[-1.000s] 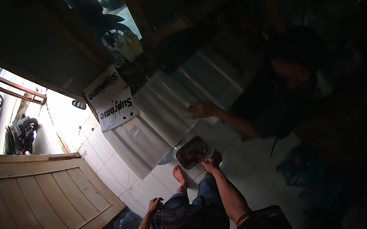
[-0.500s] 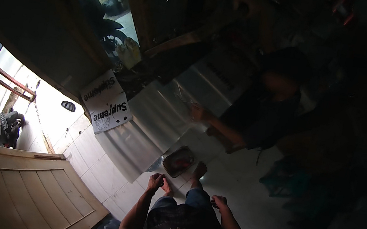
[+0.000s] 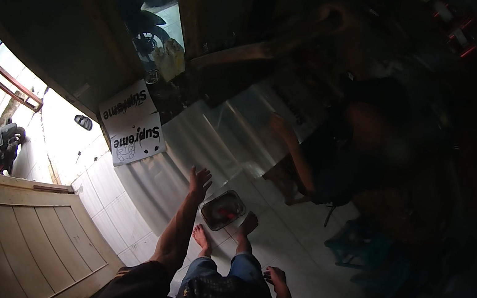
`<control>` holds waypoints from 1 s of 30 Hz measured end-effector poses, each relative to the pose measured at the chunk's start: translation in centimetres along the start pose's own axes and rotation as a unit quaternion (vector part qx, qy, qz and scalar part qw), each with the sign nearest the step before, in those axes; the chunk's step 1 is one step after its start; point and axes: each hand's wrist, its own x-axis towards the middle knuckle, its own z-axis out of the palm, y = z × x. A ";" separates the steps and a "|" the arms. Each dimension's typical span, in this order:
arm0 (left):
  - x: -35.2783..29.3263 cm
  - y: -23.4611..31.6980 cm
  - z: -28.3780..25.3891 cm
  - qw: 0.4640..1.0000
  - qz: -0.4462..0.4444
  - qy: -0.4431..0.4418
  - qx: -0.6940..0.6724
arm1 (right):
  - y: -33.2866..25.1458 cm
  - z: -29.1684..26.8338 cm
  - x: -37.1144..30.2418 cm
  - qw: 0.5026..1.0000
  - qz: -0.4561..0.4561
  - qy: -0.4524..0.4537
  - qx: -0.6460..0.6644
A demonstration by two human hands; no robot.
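A long, shiny, see-through plastic sheet [image 3: 191, 132] stretches from the middle toward the far right. My left hand [image 3: 200, 183] is raised over its near part with the fingers spread, holding nothing. I cannot tell whether it touches the sheet. Down by my right knee, my right hand [image 3: 276, 276] hangs with loosely bent fingers and nothing visible in it. A dark rectangular tray [image 3: 209, 222] with something red inside sits on the floor by my feet. Two white printed sheets [image 3: 130, 122] with black lettering lie at the plastic's left end.
Across the plastic on the right, a person's arm [image 3: 296, 158] reaches over it. A wooden door panel [image 3: 18, 239] stands at lower left beside a bright doorway. Green plastic stools [image 3: 354, 245] stand in shadow on the right. A wooden beam [image 3: 234, 58] runs behind the plastic.
My left hand has risen forward from near my knee and spread over the plastic. The other person's hand has shifted away to the far right. My view has shifted slightly.
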 end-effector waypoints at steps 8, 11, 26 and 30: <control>7.7 1.9 9.4 0.675 0.438 0.097 0.586 | 0.0 -2.6 -0.7 0.999 0.028 0.023 -0.017; 11.5 2.2 12.7 0.581 0.486 0.172 0.629 | -0.1 -3.9 -0.3 0.998 0.043 0.037 -0.028; 7.9 -0.9 10.0 0.597 0.440 0.153 0.653 | -4.6 -4.6 0.6 0.997 -0.042 0.059 0.019; 5.8 0.1 7.2 0.779 0.361 0.136 0.494 | -4.5 -2.6 -0.3 0.996 -0.064 0.056 0.019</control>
